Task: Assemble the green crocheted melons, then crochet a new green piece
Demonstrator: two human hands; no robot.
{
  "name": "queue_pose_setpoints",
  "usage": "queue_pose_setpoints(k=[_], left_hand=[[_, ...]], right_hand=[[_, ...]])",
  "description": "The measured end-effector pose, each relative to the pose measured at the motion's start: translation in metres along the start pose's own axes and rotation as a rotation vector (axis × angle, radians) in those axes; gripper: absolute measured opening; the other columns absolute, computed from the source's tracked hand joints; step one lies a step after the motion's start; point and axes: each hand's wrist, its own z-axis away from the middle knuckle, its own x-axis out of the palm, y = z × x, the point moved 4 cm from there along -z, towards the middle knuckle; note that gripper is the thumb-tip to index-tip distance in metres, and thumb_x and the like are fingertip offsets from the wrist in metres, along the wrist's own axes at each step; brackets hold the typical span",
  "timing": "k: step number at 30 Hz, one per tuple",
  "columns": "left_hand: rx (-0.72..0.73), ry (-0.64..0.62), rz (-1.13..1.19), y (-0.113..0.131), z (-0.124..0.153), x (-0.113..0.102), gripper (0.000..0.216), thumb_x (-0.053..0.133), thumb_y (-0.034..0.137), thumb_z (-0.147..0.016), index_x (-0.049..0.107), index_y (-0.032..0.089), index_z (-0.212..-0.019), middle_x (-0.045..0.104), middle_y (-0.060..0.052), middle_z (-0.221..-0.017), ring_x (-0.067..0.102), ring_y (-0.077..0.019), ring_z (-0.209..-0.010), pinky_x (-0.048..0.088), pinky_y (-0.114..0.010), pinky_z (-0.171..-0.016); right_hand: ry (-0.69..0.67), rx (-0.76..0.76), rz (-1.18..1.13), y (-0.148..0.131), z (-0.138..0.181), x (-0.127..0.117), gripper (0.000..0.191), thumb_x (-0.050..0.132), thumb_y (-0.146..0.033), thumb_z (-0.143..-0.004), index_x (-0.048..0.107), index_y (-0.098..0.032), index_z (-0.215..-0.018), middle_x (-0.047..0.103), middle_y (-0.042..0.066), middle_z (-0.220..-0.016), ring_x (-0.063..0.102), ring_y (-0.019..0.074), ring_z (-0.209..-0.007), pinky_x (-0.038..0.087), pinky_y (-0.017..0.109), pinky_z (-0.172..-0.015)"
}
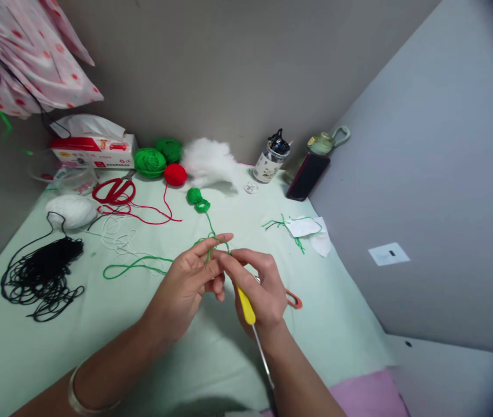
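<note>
Green yarn (pixel 210 223) runs down from a small green ball (pixel 194 196) to my left hand (pixel 187 289), where it loops over the outstretched index finger. The thumb and other fingers of that hand pinch the yarn. Close beside it, my right hand (pixel 261 286) is closed around a crochet hook with a yellow handle (pixel 246 307); its metal shaft slants down toward my right forearm. The fingertips of both hands meet at the yarn, and the hook's working tip is hard to make out there. Part of an orange-handled tool (pixel 294 299) shows behind my right hand.
On the left lie black yarn (pixel 48 269), a white yarn ball (pixel 71 211) and red scissors (pixel 114 191). Behind stand a tissue box (pixel 98 152), green yarn balls (pixel 149 163), a red ball (pixel 175 174) and white stuffing (pixel 209 162). A pen jar (pixel 267 165) and phone (pixel 308 176) stand right.
</note>
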Motion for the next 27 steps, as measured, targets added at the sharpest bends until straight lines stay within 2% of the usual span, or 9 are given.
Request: queue_pose_setpoints(k=[3, 6, 8, 11, 13, 18, 23, 25, 27], left_hand=[[-0.096, -0.003, 0.102, 0.001, -0.002, -0.002, 0.028, 0.082, 0.019, -0.083, 0.080, 0.015, -0.110, 0.053, 0.006, -0.066, 0.045, -0.0015, -0.050, 0.043, -0.010, -0.045], [-0.045, 0.020, 0.105, 0.007, -0.003, -0.004, 0.024, 0.083, 0.016, -0.081, 0.081, 0.016, -0.105, 0.054, 0.006, -0.067, 0.046, -0.0012, -0.051, 0.044, -0.009, -0.045], [0.003, 0.005, 0.040, 0.009, -0.002, -0.003, 0.026, 0.083, 0.017, -0.081, 0.080, 0.019, -0.107, 0.056, 0.006, -0.066, 0.050, -0.0032, -0.052, 0.048, -0.012, -0.048], [0.038, -0.023, -0.054, 0.006, 0.001, 0.000, 0.029, 0.083, 0.020, -0.083, 0.079, 0.023, -0.111, 0.061, 0.005, -0.065, 0.057, -0.0064, -0.056, 0.056, -0.017, -0.056], [0.039, -0.032, -0.068, 0.004, 0.001, 0.002, 0.028, 0.082, 0.022, -0.084, 0.079, 0.023, -0.112, 0.065, 0.004, -0.069, 0.060, -0.0077, -0.060, 0.058, -0.019, -0.060], [0.036, -0.016, -0.039, 0.007, -0.001, 0.001, 0.026, 0.083, 0.022, -0.083, 0.080, 0.022, -0.109, 0.066, 0.003, -0.079, 0.061, -0.0073, -0.062, 0.058, -0.020, -0.060], [0.046, 0.005, -0.066, 0.009, 0.001, -0.001, 0.027, 0.082, 0.021, -0.082, 0.080, 0.022, -0.108, 0.063, 0.003, -0.081, 0.060, -0.0064, -0.062, 0.058, -0.020, -0.061], [0.072, 0.016, -0.110, 0.009, 0.002, -0.002, 0.026, 0.081, 0.022, -0.083, 0.080, 0.024, -0.109, 0.062, 0.004, -0.082, 0.060, -0.0062, -0.062, 0.058, -0.020, -0.062], [0.126, 0.031, -0.178, 0.009, 0.002, -0.003, 0.026, 0.080, 0.023, -0.085, 0.079, 0.026, -0.111, 0.062, 0.004, -0.084, 0.061, -0.0064, -0.063, 0.059, -0.020, -0.063]], right_hand=[[0.071, 0.091, -0.136, 0.007, -0.005, -0.006, 0.031, 0.063, -0.013, -0.096, 0.078, -0.034, -0.113, 0.075, 0.005, -0.101, 0.071, 0.0207, -0.090, 0.059, 0.038, -0.077], [0.117, 0.299, -0.452, 0.017, -0.012, -0.007, 0.022, 0.060, -0.019, -0.100, 0.079, -0.030, -0.100, 0.071, 0.002, -0.088, 0.065, 0.0143, -0.071, 0.054, 0.031, -0.065], [0.069, 0.362, -0.594, 0.018, -0.014, -0.003, 0.020, 0.061, -0.024, -0.100, 0.079, -0.029, -0.097, 0.071, 0.002, -0.089, 0.065, 0.0137, -0.073, 0.054, 0.030, -0.064], [0.036, 0.338, -0.550, 0.016, -0.014, 0.001, 0.016, 0.065, -0.024, -0.098, 0.081, -0.028, -0.097, 0.074, 0.003, -0.094, 0.066, 0.0153, -0.082, 0.055, 0.029, -0.070], [0.058, 0.358, -0.536, 0.017, -0.012, 0.001, 0.015, 0.066, -0.024, -0.097, 0.081, -0.027, -0.098, 0.075, 0.003, -0.094, 0.066, 0.0140, -0.078, 0.055, 0.029, -0.070], [0.083, 0.513, -0.730, 0.025, -0.012, 0.002, 0.017, 0.064, -0.033, -0.099, 0.077, -0.024, -0.096, 0.077, 0.003, -0.091, 0.069, 0.0126, -0.070, 0.057, 0.027, -0.066], [0.064, 0.435, -0.691, 0.020, -0.014, -0.002, 0.020, 0.056, -0.032, -0.103, 0.073, -0.024, -0.097, 0.078, 0.002, -0.092, 0.072, 0.0131, -0.070, 0.060, 0.028, -0.065], [0.048, 0.355, -0.542, 0.015, -0.013, -0.005, 0.021, 0.052, -0.026, -0.105, 0.072, -0.025, -0.101, 0.077, 0.002, -0.095, 0.072, 0.0129, -0.072, 0.061, 0.028, -0.067], [0.026, 0.204, -0.343, 0.008, -0.011, -0.008, 0.023, 0.050, -0.018, -0.104, 0.071, -0.025, -0.107, 0.076, 0.003, -0.098, 0.072, 0.0137, -0.078, 0.061, 0.029, -0.071]])
